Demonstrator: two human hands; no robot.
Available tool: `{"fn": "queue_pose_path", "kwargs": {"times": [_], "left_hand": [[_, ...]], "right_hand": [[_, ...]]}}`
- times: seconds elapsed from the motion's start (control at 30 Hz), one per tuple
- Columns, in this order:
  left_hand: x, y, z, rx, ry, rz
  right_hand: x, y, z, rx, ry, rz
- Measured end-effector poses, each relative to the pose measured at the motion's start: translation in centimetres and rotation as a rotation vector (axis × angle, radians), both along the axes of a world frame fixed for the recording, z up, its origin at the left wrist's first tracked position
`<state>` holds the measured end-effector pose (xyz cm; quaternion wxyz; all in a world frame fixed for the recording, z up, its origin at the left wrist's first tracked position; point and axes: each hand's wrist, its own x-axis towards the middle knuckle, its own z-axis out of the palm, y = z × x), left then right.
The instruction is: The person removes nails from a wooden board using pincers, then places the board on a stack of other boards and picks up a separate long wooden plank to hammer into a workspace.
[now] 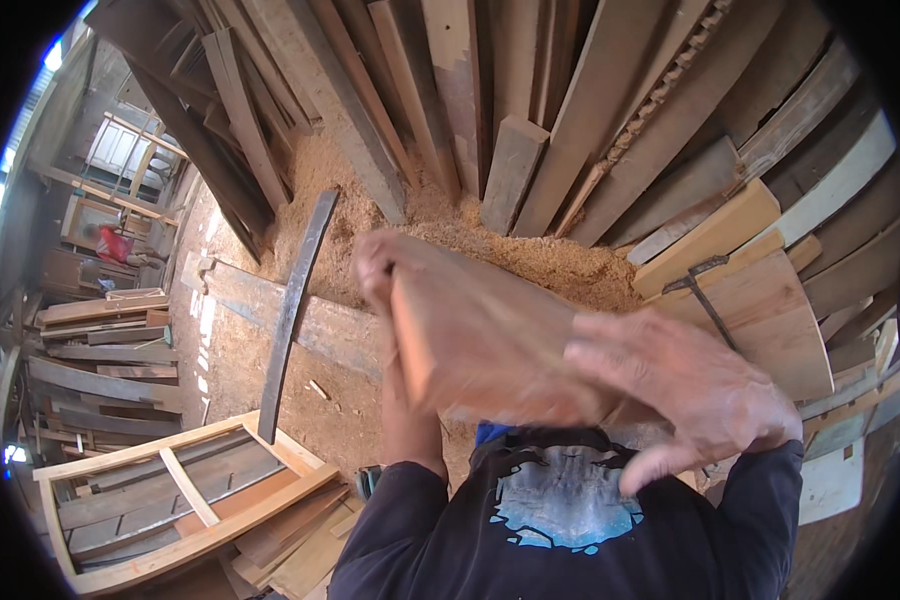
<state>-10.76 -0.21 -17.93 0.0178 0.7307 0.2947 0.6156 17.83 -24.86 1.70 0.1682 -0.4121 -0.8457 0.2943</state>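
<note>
A thick reddish-brown wooden board [470,320], smeared by motion, is tilted up in front of my chest. My left hand [375,265] is closed round its far left corner, with the fingertips over the edge. The left forearm runs down behind the board's left side. On the right, my right hand [690,375] lies against the board's near right part, its fingers stretched out and the thumb apart. The board's underside is hidden.
Sawdust [570,265] heaps below many leaning planks [450,90]. A dark straight bar [300,290] crosses a grey plank [345,330] at left. Nearer lies a pale wooden frame [190,485]. A black clamp [705,300] sits on a light board [775,325] at right.
</note>
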Motion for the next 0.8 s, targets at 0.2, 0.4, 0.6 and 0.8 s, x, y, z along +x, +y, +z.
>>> {"fn": "queue_pose_path", "kwargs": {"times": [0.2,0.4,0.6,0.8], "left_hand": [[4.2,2.9,0.9,-0.452,-0.113,-0.237],[0.0,6.9,-10.9,-1.104,-0.815,-0.286],[-0.1,6.3,-14.1,-2.001,-1.173,-0.454],[0.0,9.6,-15.7,-1.958,-1.392,-0.686]], "right_hand": [[-5.1,2.0,0.6,0.216,-0.122,-0.687],[-2.3,1.3,-2.3,0.437,-0.011,-1.037],[-1.0,-1.0,-5.1,0.749,-0.05,-1.162],[-1.9,-4.0,-9.1,0.925,0.288,-1.295]]}}
